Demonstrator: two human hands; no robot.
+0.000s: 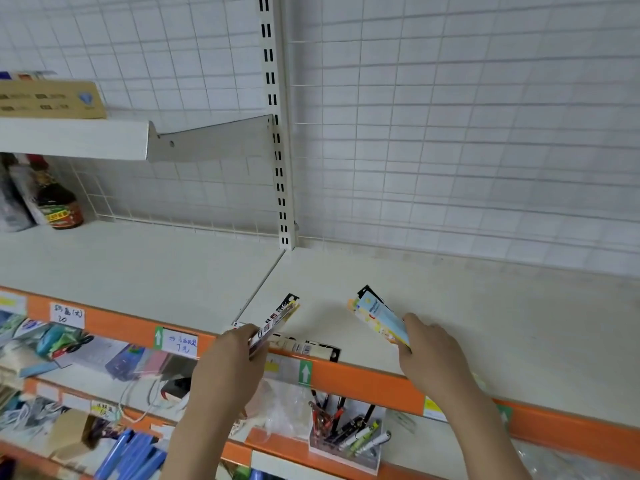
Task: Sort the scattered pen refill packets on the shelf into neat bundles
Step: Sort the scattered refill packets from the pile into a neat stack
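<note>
My left hand (239, 355) grips a bundle of black, white and yellow refill packets (278, 315), tilted up to the right over the shelf's front edge. My right hand (427, 348) grips a second bundle of light blue and yellow packets (379, 315), fanned up to the left. Between the hands, more packets (306, 346) lie flat on the white shelf (485, 306), along its orange front strip (363, 374).
A dark sauce bottle (59, 206) stands at the shelf's far left below an upper shelf (72, 138) with a cardboard box (52, 98). A wire grid wall backs the shelf. Below it, a clear tub of pens (346, 431) and mixed stationery fill the lower shelves.
</note>
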